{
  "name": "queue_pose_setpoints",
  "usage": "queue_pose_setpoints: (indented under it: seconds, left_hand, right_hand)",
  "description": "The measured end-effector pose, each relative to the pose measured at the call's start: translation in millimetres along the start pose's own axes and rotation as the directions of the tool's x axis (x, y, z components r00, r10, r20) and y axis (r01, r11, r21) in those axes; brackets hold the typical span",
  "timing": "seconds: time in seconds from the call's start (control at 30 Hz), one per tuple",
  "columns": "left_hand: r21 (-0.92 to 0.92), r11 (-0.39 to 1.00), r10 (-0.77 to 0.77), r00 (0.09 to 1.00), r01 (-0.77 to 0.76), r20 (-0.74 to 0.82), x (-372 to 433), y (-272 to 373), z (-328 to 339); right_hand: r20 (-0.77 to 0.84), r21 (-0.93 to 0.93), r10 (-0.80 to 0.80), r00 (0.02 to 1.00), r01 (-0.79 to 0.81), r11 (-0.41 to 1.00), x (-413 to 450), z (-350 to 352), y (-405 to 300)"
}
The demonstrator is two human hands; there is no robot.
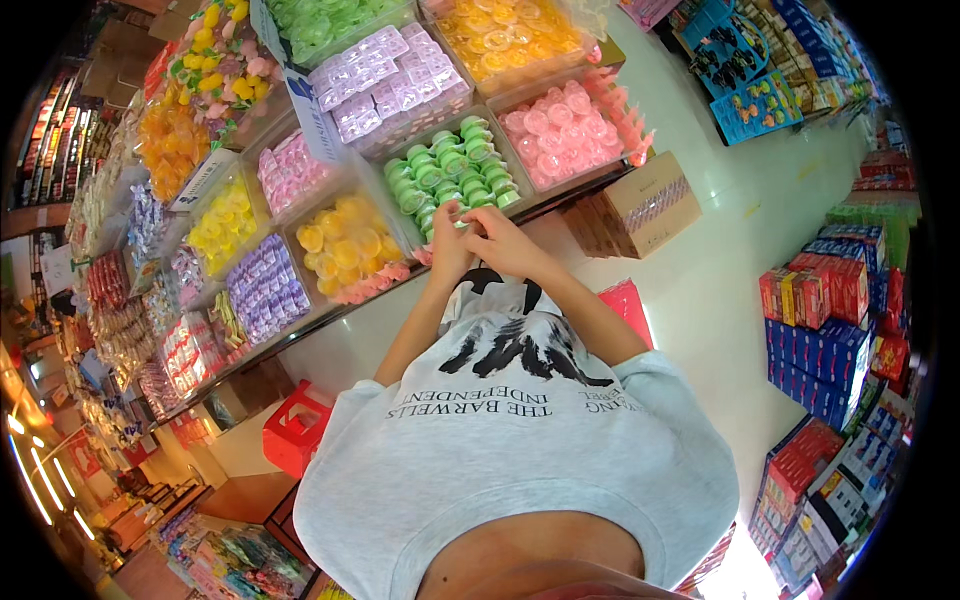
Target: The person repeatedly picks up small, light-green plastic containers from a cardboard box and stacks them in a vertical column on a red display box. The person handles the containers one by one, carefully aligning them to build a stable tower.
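Note:
My left hand point(451, 249) and my right hand point(508, 241) meet in front of my chest, over the front edge of a candy display. Their fingers are bent and touch or nearly touch each other. Whether anything small lies between the fingertips cannot be told. Just beyond them is a clear bin of green lidded jelly cups point(450, 169) stacked in rows. Pink jelly cups point(556, 127) fill the bin to its right. On the left, yellow jelly cups point(346, 244) lie in a bin beside purple wrapped packets point(266, 285).
Farther back are lilac packets point(386, 79) and orange jelly cups point(502, 34). Cardboard boxes point(649, 206) stand on the floor against the display's right end. A red plastic stool point(295, 427) is at lower left. Stacked blue cartons point(817, 367) line the right side.

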State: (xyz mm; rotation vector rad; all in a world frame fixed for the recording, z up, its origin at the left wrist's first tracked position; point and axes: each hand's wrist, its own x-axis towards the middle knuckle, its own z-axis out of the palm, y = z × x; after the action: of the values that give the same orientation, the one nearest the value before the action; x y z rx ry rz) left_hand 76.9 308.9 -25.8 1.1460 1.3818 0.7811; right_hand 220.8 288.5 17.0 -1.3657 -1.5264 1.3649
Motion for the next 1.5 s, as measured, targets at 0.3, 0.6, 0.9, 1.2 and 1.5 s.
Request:
queue_pose_setpoints:
  seconds: [0.3, 0.6, 0.9, 1.2, 1.5]
  left_hand:
    - [-0.357, 0.929, -0.299, 0.773, 0.1, -0.56, 109, -109, -44]
    - [-0.478, 0.766, -0.606, 0.731, 0.43, -0.314, 105, -61, -50]
    - [-0.235, 0.706, -0.707, 0.653, 0.668, -0.271, 95, -11, -60]
    - [-0.333, 0.819, -0.538, 0.827, 0.467, -0.165, 82, -48, -51]
    - [-0.353, 0.929, -0.017, 0.966, 0.111, 0.259, 41, -81, 9]
  right_hand:
    - [0.1, -0.099, 0.244, 0.965, -0.235, 0.967, 142, 69, 43]
    - [0.218, -0.084, 0.555, 0.803, -0.552, 0.83, 197, 95, 59]
    - [0.294, -0.065, 0.6, 0.744, -0.611, 0.789, 200, 88, 79]
    - [0.019, -0.261, 0.485, 0.874, -0.464, 0.847, 163, 66, 30]
    - [-0.52, -0.184, 0.266, 0.812, -0.411, 0.893, 23, 37, -5]
